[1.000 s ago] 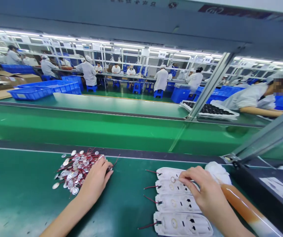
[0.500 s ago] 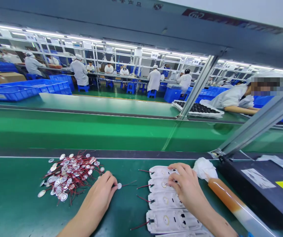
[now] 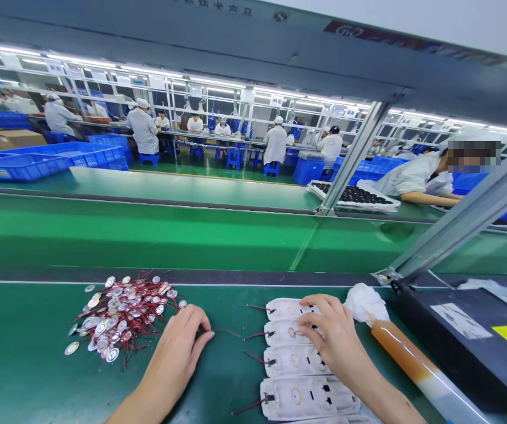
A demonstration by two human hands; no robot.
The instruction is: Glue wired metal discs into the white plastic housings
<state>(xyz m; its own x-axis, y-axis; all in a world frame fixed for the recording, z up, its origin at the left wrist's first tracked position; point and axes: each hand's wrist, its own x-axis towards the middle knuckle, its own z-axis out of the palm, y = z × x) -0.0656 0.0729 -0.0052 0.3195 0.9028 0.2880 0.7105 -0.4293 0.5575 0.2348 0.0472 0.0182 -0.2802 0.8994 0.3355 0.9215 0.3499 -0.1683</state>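
My left hand [image 3: 181,341] is closed in a pinch at the right side of a pile of wired piezo discs [image 3: 123,318]. A dark red wire [image 3: 227,331] runs out to the right from its fingertips; the fingers hide the disc. My right hand [image 3: 335,333] is over a column of white plastic shells [image 3: 295,360], its thumb and forefinger closed near the round seat of the second shell [image 3: 277,333]. Something thin shows at those fingertips, too small to name. Red wires stick out of the shells' left ends. Lower shells show a yellowish ring.
At right lie a brown-and-clear glue tube [image 3: 406,347] with a white wad at its end, and a black box [image 3: 465,335]. A metal post [image 3: 465,212] slants up there. Beyond the green divider are blue crates [image 3: 23,168], a tray of black parts [image 3: 359,194] and co-workers.
My left fingers have closed over the disc that showed at their tips, so only its wire is seen. My right hand has hardly moved, staying at the second shell.
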